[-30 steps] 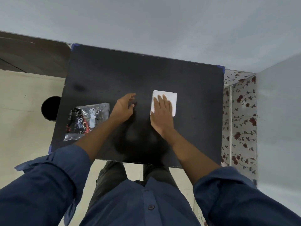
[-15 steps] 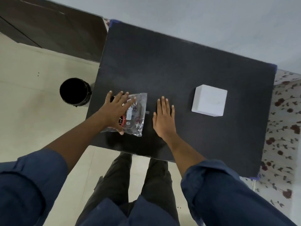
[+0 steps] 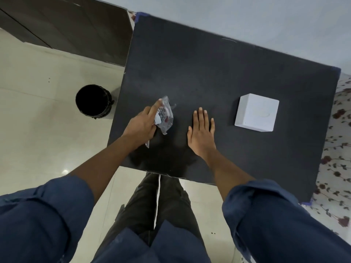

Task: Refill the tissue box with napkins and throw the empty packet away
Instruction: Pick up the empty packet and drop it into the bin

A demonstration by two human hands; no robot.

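A clear crumpled plastic packet with red and white print is held in my left hand, lifted a little off the black table near its left edge. To the right of the packet, my right hand lies flat on the table, palm down, fingers apart, holding nothing. The white tissue box stands closed on the table further right, a hand's width from my right hand.
A round black bin stands on the tiled floor just left of the table. Dark panelling runs along the far left. A floral-patterned covering lies to the right of the table. My legs are at the table's near edge.
My left hand has closed on the packet and raised it from the table, crumpling it. My right hand left the tissue box earlier and rests flat. The view has swung left.
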